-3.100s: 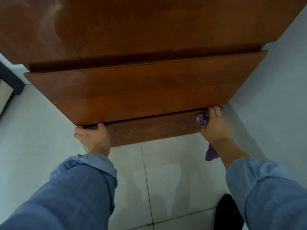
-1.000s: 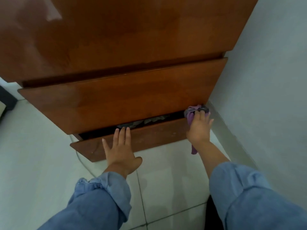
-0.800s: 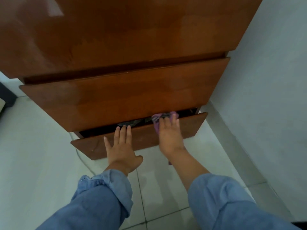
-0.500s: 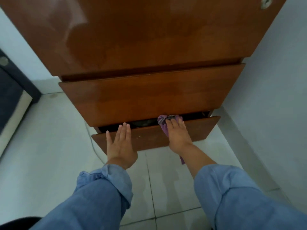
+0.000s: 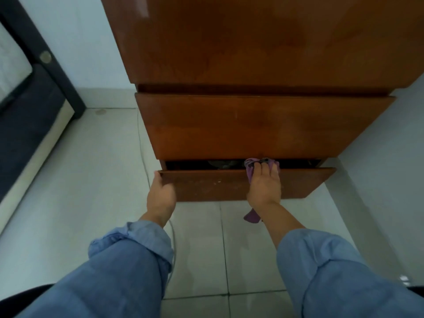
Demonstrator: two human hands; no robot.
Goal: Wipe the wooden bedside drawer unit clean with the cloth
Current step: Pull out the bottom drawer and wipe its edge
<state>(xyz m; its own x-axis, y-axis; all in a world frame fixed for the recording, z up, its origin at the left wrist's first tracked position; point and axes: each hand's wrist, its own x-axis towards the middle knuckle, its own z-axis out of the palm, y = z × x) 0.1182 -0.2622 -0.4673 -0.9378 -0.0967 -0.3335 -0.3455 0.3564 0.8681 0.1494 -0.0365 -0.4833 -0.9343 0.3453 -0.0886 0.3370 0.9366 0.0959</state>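
- Fingers (image 5: 263, 167) of the right hand (image 5: 265, 189) lie over the top edge of the bottom drawer (image 5: 298, 182), lower centre of frame, pressing the purple cloth (image 5: 251, 167) onto that edge; fingers bent over the cloth and edge, so the cloth is held, not loose; one tail of it hangs below the wrist, just above the floor (image 5: 68, 180)
- Left hand (image 5: 160, 196) at the drawer's left end, centre-left of frame; thumb hooked at the top corner, palm against the front face; the other fingers are hidden from this angle, so how tightly it holds cannot be told
- Drawer unit (image 5: 263, 65) fills the upper centre and right of frame; middle drawer (image 5: 252, 127) shut, bottom drawer pulled partly out; dark contents show in the gap, not identifiable
- Judgement: step in hand is wiping the top edge of the bottom drawer; its front face shows pale specks, so it looks not yet cleaned
- Risks, as judgement:
  - fingertips sit in the gap under the middle drawer; if the left hand pushes the drawer inward, they could be pinched
  - cloth could snag on the contents behind the edge and drag something out
  - downward pressure on the extended drawer could tilt it
  - thin cable (image 5: 141, 143) on the floor at left, near the left hand; could be caught
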